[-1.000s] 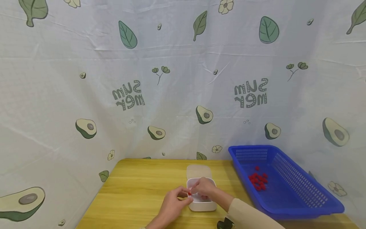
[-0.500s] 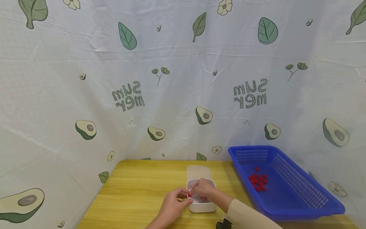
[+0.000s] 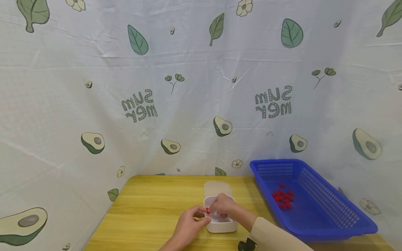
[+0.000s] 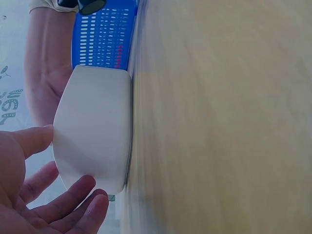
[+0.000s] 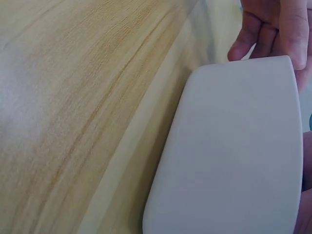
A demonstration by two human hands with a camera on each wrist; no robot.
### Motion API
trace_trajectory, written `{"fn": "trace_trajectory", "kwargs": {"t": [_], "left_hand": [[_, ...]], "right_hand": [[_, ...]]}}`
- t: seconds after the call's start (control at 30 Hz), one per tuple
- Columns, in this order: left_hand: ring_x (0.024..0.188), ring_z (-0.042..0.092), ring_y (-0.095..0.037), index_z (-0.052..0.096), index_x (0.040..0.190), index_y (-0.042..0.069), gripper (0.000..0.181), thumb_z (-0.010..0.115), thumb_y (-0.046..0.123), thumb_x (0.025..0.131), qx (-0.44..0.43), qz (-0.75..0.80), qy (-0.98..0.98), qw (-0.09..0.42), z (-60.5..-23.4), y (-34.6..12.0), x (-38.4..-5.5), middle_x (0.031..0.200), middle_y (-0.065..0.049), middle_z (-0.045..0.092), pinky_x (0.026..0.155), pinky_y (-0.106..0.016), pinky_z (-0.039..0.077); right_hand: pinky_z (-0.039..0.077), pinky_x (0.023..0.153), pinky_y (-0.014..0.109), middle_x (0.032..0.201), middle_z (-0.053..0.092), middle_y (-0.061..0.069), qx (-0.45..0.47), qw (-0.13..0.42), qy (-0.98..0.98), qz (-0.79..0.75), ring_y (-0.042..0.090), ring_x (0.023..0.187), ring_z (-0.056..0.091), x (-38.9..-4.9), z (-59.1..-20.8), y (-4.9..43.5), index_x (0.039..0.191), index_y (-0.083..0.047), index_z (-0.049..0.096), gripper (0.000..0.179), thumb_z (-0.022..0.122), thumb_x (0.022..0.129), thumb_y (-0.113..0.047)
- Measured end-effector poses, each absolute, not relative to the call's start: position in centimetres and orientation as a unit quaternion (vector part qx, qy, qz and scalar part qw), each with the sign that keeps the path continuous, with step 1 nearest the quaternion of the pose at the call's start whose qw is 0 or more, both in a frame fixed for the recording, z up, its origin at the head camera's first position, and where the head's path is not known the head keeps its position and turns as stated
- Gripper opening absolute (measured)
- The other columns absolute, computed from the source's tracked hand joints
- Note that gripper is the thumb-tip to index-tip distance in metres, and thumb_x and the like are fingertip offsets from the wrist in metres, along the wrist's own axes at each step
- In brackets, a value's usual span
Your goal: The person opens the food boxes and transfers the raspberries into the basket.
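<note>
A small beige box (image 3: 221, 228) with a white inside stands on the table, its lid (image 3: 217, 188) laid back behind it. At its left end my left hand (image 3: 189, 223) holds the box, thumb near the rim and fingers against the outer wall in the left wrist view. My right hand (image 3: 226, 205) reaches into the box from the right. Its fingertips pinch a small red piece (image 3: 207, 210) by the left rim, close to the left fingers. The piece's exact kind is too small to tell. In the right wrist view the box wall (image 5: 229, 151) hides the right fingertips.
A blue plastic basket (image 3: 329, 232) stands on the right of the wooden table (image 3: 147, 205), with several small red pieces (image 3: 282, 199) in it. A printed cloth (image 3: 191, 104) hangs behind. A black device (image 3: 246, 245) sits by the right sleeve.
The red piece shows a little more clearly between the fingers at the rim. Both hands stay almost in place, and the view shifts slightly.
</note>
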State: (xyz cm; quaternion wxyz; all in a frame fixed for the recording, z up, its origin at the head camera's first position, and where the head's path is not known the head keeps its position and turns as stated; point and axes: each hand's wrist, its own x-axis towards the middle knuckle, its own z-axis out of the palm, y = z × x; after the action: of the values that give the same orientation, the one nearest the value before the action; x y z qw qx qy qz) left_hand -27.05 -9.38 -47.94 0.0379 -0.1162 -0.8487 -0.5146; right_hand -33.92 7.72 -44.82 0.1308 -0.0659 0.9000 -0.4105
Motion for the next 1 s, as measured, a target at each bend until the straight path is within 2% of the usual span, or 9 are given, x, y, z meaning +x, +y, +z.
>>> {"fn": "trace_trajectory", "kwargs": {"t": [0.33, 0.53, 0.73, 1.0], "left_hand": [[0.095, 0.066, -0.017, 0.071, 0.109, 0.015, 0.028, 0.078, 0.032, 0.088, -0.109, -0.513, -0.851, 0.034, -48.0, -9.7, -27.1, 0.102, 0.001, 0.073, 0.077, -0.032, 0.057], [0.095, 0.066, -0.017, 0.07, 0.109, 0.015, 0.028, 0.078, 0.031, 0.088, -0.109, -0.513, -0.85, 0.037, -48.1, -9.9, -26.9, 0.102, -0.001, 0.073, 0.078, -0.032, 0.058], [0.096, 0.067, -0.019, 0.071, 0.108, 0.015, 0.028, 0.079, 0.031, 0.087, -0.113, -0.517, -0.848, 0.035, -48.2, -9.7, -26.9, 0.102, -0.001, 0.074, 0.079, -0.032, 0.058], [0.097, 0.066, -0.018, 0.071, 0.107, 0.017, 0.029, 0.08, 0.034, 0.086, -0.103, -0.518, -0.849, 0.023, -48.1, -9.2, -27.2, 0.102, 0.002, 0.073, 0.08, -0.034, 0.058]], "right_hand": [[0.025, 0.045, 0.02, 0.054, 0.032, -0.005, -0.072, 0.144, 0.882, -0.443, 0.009, 0.046, 0.027, -33.7, -43.5, 8.2, 0.08, -0.002, 0.072, 0.006, 0.075, 0.084, -0.006], [0.027, 0.046, 0.02, 0.056, 0.033, -0.004, -0.07, 0.15, 0.884, -0.437, 0.01, 0.048, 0.028, -33.7, -42.8, 8.7, 0.086, -0.002, 0.075, 0.007, 0.076, 0.086, -0.009], [0.029, 0.046, 0.019, 0.057, 0.034, -0.004, -0.069, 0.142, 0.88, -0.449, 0.01, 0.048, 0.027, -33.8, -42.1, 10.0, 0.096, 0.001, 0.076, 0.013, 0.074, 0.087, -0.008], [0.029, 0.046, 0.019, 0.059, 0.038, -0.002, -0.054, 0.126, 0.878, -0.459, 0.01, 0.047, 0.028, -34.1, -40.6, 12.1, 0.102, 0.002, 0.075, 0.016, 0.072, 0.089, -0.007]]}}
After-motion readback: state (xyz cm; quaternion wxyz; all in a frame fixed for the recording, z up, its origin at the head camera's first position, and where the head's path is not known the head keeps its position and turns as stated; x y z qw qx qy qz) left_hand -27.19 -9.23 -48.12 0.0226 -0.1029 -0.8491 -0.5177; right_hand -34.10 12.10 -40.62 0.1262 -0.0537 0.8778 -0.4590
